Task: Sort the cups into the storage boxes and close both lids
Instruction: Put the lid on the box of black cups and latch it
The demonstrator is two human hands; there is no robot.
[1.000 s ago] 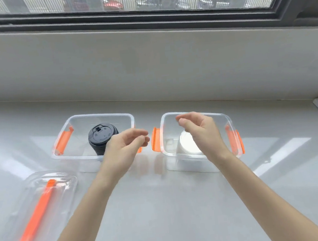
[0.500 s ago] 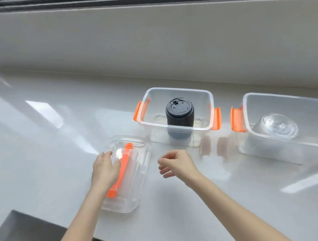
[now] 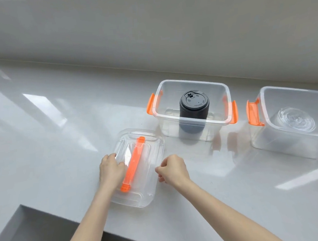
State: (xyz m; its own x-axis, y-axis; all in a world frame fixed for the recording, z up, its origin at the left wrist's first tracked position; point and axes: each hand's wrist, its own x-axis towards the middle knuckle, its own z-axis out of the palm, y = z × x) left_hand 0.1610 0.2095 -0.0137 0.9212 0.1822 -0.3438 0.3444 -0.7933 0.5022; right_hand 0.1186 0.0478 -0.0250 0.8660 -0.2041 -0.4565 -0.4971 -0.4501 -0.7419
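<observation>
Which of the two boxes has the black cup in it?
The left box, nearer the hands and the loose lid. The black cup stands upright inside; the right box holds a clear cup.

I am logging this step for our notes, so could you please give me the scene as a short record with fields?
surface: glossy white counter
left box: clear plastic storage box with orange latches, open, holds upright black lidded cup
right box: second clear storage box, open, holds clear plastic cup
lid: clear lid with orange handle, flat on counter
left hand: resting on lid
right hand: curled at lid's right edge; contact unclear
second lid: not visible
</observation>
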